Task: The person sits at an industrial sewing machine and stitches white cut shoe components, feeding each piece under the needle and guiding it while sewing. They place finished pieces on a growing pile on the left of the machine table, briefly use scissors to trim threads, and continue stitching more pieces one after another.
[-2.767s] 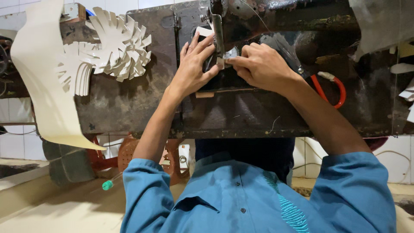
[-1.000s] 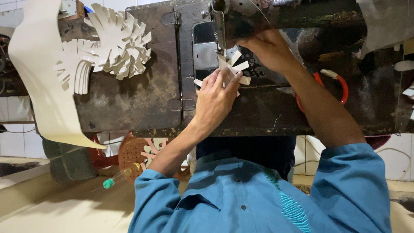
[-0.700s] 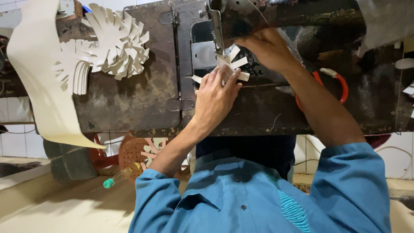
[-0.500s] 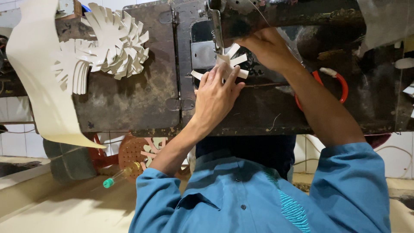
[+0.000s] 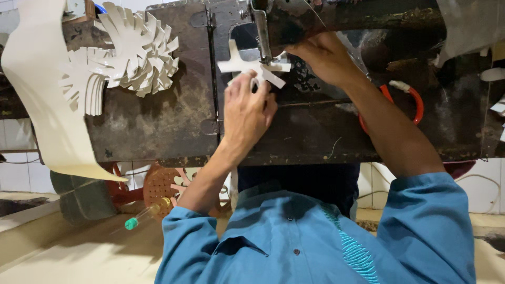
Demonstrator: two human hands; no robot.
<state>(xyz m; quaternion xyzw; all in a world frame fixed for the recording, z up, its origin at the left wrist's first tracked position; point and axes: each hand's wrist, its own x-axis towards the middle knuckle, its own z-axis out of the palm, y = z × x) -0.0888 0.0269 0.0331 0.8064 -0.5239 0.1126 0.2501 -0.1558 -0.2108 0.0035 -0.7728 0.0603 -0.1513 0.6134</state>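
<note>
The left hand (image 5: 247, 113) presses the white star-shaped piece (image 5: 252, 66) under the sewing machine needle (image 5: 261, 37); the right hand (image 5: 323, 55) (fingers bent) steadies it. Stitching step; next needs careful turning.

Crowded at the needle, open to the left

The machine head (image 5: 336, 16) blocks above the held cutout (image 5: 252, 66); bare table (image 5: 158, 126) lies left, before the cutout pile (image 5: 131, 52).

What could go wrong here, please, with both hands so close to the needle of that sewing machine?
The left hand presses the white cut-out piece right beside the needle bar, so a finger could be caught. The right hand is just as close. The piece could also twist and stitch crooked.
</note>
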